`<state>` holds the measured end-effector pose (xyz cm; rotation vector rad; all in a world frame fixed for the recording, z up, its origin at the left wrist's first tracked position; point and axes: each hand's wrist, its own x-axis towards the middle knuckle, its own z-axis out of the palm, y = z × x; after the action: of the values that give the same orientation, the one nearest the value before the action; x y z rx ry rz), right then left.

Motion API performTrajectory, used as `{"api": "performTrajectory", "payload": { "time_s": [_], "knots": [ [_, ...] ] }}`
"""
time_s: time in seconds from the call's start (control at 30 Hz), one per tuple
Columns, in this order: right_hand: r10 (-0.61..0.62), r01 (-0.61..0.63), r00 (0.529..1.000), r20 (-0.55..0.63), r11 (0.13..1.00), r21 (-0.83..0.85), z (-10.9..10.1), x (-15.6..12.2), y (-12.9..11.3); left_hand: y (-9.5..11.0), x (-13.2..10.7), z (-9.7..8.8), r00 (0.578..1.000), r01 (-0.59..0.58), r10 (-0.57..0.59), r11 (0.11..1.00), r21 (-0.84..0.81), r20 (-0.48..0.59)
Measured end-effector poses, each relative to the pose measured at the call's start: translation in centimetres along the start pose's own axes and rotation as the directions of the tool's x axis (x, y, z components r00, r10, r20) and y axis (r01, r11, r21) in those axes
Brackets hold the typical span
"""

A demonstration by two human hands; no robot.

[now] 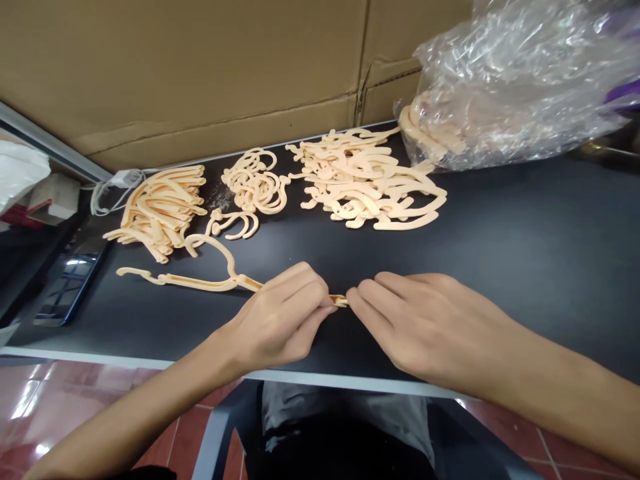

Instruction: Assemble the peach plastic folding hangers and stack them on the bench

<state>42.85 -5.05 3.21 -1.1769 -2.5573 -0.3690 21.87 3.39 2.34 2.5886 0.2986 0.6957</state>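
A peach-coloured plastic folding clothes hanger (200, 283) lies across the table's near half, its hook (220, 247) pointing away from me. My left hand (287, 313) is closed around the hanger's right arm. Just to its right, my right hand (400, 313) pinches the end of that arm, where a small piece (340, 301) shows between the two hands. What the right fingertips hold is mostly hidden, but it looks like a hanger end piece. The hanger's left arm carries a notched end piece (140, 273).
Behind the hanger are piles of arm pieces (163, 203), loose hooks (257, 183) and end pieces (360, 177). A clear plastic bag (510, 93) with more parts stands back right. A phone (73, 280) and white cable (103, 197) are left. Cardboard (200, 73) walls the back.
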Motion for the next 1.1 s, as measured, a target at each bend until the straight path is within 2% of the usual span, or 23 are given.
{"api": "performTrajectory", "payload": {
  "time_s": [0.17, 0.27, 0.47, 0.8, 0.93, 1.1],
  "knots": [
    [-0.041, 0.04, 0.999, -0.028, 0.999, -0.005, 0.0, 0.0, 0.1, 0.2, 0.0, 0.1, 0.999, 0.026, -0.024, 0.999, 0.048, -0.041],
    [-0.046, 0.046, 0.998, -0.032, 0.999, 0.0, -0.1, 0.0, 0.0, 0.2, 0.0, 0.2, 1.0, 0.014, -0.013, 0.998, 0.067, -0.013],
    [-0.038, 0.038, 0.999, 0.01, 0.999, -0.017, -0.4, 0.0, -0.4, 0.4, 0.2, 0.1, 0.999, 0.045, -0.044, 0.992, 0.117, -0.01],
    [-0.006, 0.006, 0.999, 0.045, 1.0, 0.001, -0.6, 0.1, -0.9, 0.5, 0.4, 0.0, 1.0, 0.016, -0.017, 0.993, 0.114, 0.007],
    [0.043, -0.044, 0.999, 0.019, 0.998, 0.051, -0.4, 0.2, -0.4, 0.5, 0.4, 0.0, 1.0, 0.011, -0.011, 0.991, 0.135, 0.001],
    [0.155, -0.155, 0.988, 0.012, 0.986, 0.068, -0.5, 0.5, 0.6, 0.3, 0.2, 0.5, 0.998, -0.024, 0.036, 0.968, 0.249, -0.044]
  ]
}}
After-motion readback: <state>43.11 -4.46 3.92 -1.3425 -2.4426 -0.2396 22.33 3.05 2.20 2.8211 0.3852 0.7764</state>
